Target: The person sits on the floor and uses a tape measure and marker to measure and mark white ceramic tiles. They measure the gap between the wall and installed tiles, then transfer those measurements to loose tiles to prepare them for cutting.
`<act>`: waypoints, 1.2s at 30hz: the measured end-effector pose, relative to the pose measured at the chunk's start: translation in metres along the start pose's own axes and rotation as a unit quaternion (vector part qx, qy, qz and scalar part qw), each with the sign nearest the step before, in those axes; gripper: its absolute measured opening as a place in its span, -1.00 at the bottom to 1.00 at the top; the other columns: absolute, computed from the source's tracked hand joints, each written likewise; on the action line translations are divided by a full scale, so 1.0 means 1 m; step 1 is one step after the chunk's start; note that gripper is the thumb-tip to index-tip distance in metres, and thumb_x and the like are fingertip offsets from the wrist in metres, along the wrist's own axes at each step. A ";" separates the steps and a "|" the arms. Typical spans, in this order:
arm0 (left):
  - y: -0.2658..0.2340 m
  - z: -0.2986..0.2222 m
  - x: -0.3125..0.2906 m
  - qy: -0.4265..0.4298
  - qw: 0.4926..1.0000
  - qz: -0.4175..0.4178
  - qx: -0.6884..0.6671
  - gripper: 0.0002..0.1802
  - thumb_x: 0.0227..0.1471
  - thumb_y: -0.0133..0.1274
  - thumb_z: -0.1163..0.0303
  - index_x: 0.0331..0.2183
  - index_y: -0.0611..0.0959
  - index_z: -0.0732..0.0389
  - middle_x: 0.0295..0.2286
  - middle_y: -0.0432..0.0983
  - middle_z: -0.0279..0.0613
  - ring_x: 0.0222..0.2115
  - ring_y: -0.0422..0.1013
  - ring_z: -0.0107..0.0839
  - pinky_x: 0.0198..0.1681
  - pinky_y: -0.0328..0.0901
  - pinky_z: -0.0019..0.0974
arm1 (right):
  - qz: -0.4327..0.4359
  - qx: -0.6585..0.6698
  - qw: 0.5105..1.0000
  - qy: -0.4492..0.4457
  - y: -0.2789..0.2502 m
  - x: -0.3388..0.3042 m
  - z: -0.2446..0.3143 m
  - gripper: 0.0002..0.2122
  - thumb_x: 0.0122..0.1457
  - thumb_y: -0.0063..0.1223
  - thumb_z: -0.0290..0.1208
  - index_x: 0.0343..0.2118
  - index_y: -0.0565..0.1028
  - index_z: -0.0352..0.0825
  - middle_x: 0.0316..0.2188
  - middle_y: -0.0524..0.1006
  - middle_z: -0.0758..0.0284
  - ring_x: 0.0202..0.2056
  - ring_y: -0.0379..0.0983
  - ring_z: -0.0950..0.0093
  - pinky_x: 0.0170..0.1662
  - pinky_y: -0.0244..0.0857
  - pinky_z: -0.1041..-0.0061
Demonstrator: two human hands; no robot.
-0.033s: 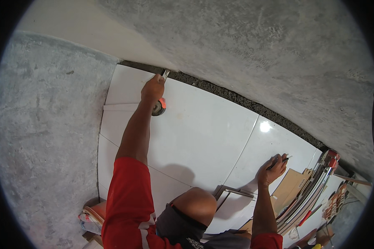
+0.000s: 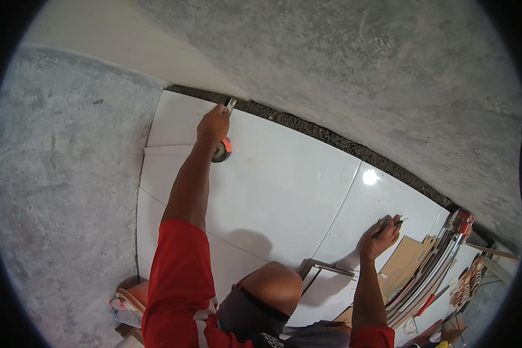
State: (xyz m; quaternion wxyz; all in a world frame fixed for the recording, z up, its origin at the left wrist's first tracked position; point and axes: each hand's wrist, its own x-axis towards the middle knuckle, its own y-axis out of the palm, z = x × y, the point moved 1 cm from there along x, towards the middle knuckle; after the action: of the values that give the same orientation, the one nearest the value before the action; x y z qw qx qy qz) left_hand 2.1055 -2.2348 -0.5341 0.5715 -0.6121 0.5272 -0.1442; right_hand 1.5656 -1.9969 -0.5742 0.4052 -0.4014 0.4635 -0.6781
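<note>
My left hand (image 2: 214, 123) is reached far forward, its fingers closed on a short, pale, flat strip (image 2: 232, 105). The strip's end lies at the rough dark gap (image 2: 307, 129) between the white floor tiles (image 2: 278, 174) and the wall. Just beside my left wrist, partly covered by it, sits a round black-and-orange tape measure (image 2: 221, 151). My right hand (image 2: 377, 239) is held low over the tiles at the right, with a thin dark pen (image 2: 387, 227) gripped in its curled fingers. The pen's pale tip points away to the right.
Grey plastered walls (image 2: 69, 162) rise at the left and far side. Cardboard (image 2: 401, 264) and a stack of long strips (image 2: 435, 264) lie right of my right arm. Dark-edged pieces (image 2: 330, 272) rest near my knee (image 2: 277, 284). Bags (image 2: 127, 304) stand at the lower left.
</note>
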 end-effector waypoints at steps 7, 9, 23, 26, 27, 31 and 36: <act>0.001 0.008 0.009 0.027 0.997 -0.041 0.051 -0.59 0.28 -0.23 0.08 -0.05 0.54 0.12 -0.14 0.61 0.07 -0.07 0.51 0.09 0.03 0.34 0.10 | 0.000 0.002 1.000 0.002 0.003 0.004 0.005 -0.66 0.27 0.02 -0.44 0.10 0.40 -0.30 0.26 0.37 0.02 0.34 0.10 0.00 0.34 -0.12 -0.04; 0.002 0.006 0.006 0.032 0.996 -0.045 0.070 -0.60 0.29 -0.22 0.08 -0.04 0.53 0.10 -0.15 0.62 0.08 -0.08 0.52 0.09 0.02 0.35 0.09 | -0.002 0.000 1.000 0.000 0.003 0.003 0.004 -0.66 0.27 0.02 -0.43 0.10 0.40 -0.30 0.26 0.37 0.02 0.34 0.10 0.00 0.34 -0.13 -0.05; 0.011 0.002 -0.025 0.135 0.967 -0.199 0.087 -0.79 0.23 0.01 0.22 -0.22 0.63 0.10 -0.34 0.63 -0.05 -0.24 0.54 0.02 -0.15 0.37 0.06 | 0.009 0.008 1.000 0.015 0.000 0.006 0.006 -0.68 0.28 -0.01 -0.39 0.07 0.43 -0.32 0.28 0.36 0.03 0.36 0.06 0.01 0.37 -0.17 -0.01; 0.012 0.001 -0.016 0.078 0.981 -0.174 0.043 -0.79 0.22 0.01 0.23 -0.21 0.63 0.10 -0.31 0.65 -0.07 -0.19 0.55 -0.01 -0.12 0.38 0.04 | 0.013 0.004 1.000 0.020 0.002 0.004 0.004 -0.68 0.29 -0.03 -0.37 0.08 0.43 -0.32 0.28 0.35 0.04 0.37 0.05 0.00 0.37 -0.19 -0.01; 0.011 -0.004 -0.014 0.048 0.987 -0.152 0.024 -0.78 0.22 0.00 0.22 -0.21 0.63 0.10 -0.29 0.65 -0.07 -0.17 0.55 -0.01 -0.11 0.38 0.04 | 0.015 0.006 1.000 0.024 0.002 0.005 0.004 -0.68 0.30 -0.03 -0.36 0.08 0.43 -0.31 0.29 0.35 0.05 0.37 0.04 0.00 0.37 -0.19 -0.01; 0.008 -0.019 -0.011 -0.026 0.994 -0.108 0.010 -0.77 0.26 -0.05 0.21 -0.20 0.62 0.09 -0.14 0.62 -0.19 -0.02 0.49 -0.08 -0.02 0.33 0.07 | 0.022 0.004 0.999 0.031 0.000 0.005 0.005 -0.68 0.30 -0.03 -0.37 0.09 0.42 -0.30 0.29 0.34 0.04 0.37 0.04 -0.01 0.37 -0.20 -0.03; 0.013 -0.026 -0.012 -0.034 0.992 -0.124 0.017 -0.75 0.29 -0.11 0.21 -0.15 0.58 0.10 -0.10 0.59 -0.13 -0.03 0.49 -0.05 -0.02 0.34 0.09 | 0.016 0.007 1.000 0.023 0.003 0.004 0.002 -0.67 0.29 -0.02 -0.37 0.10 0.42 -0.29 0.29 0.34 0.03 0.36 0.06 -0.01 0.36 -0.18 -0.04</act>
State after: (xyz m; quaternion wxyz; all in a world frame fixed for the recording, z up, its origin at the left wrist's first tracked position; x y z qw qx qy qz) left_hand 2.0743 -2.2363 -0.5319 0.5766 -0.6677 0.4252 -0.2021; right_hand 1.5664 -2.0021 -0.5754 0.4085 -0.3756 0.4743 -0.6835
